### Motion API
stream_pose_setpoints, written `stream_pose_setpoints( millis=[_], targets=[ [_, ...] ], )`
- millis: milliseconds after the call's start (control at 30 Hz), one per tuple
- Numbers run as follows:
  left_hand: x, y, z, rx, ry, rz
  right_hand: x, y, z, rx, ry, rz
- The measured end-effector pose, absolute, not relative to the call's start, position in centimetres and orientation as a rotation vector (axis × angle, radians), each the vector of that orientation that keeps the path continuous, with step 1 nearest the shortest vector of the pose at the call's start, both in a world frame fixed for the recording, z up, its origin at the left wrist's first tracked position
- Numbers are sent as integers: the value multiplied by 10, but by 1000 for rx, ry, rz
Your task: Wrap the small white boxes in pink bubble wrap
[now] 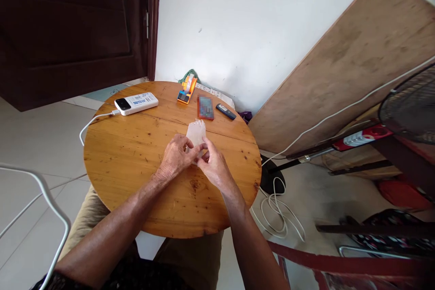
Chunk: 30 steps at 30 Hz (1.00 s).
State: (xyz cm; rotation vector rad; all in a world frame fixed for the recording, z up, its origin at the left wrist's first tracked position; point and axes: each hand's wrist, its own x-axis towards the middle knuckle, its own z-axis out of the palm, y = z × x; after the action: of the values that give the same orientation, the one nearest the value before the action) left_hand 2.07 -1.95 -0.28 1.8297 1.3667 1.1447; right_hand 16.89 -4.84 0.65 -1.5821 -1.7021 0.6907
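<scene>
A whitish, translucent piece with a jagged far edge (196, 132) is held between my two hands over the round wooden table (118, 158). It looks like thin plastic, but its exact kind is unclear. My left hand (177, 154) pinches its near left side, with thumb and fingers curled inward. From the right, my right hand (215, 163) grips the near edge, its fingertips close to the left thumb. Fingers of both hands hide the lower part of the piece.
Around the table's far side lie a white power bank (136, 103) with a cable, an orange tape dispenser (187, 89), a blurred red-edged card or packet (205, 108) and a dark remote-like device (225, 111). A fan (411, 108) and loose white cable (280, 210) are at right.
</scene>
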Motion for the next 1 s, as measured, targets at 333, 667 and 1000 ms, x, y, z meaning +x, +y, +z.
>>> stream_pose_setpoints(
  millis=[333,667,1000],
  targets=[
    [28,-19,-8,1960,1417,1053,199,-45,18,-1413,-1792,805],
    [30,-16,-12,2056,1276,1097,203,7,35,-1338,-2365,268],
    [30,-18,-8,2046,1264,1066,208,22,39,-1296,-2371,212]
  ],
)
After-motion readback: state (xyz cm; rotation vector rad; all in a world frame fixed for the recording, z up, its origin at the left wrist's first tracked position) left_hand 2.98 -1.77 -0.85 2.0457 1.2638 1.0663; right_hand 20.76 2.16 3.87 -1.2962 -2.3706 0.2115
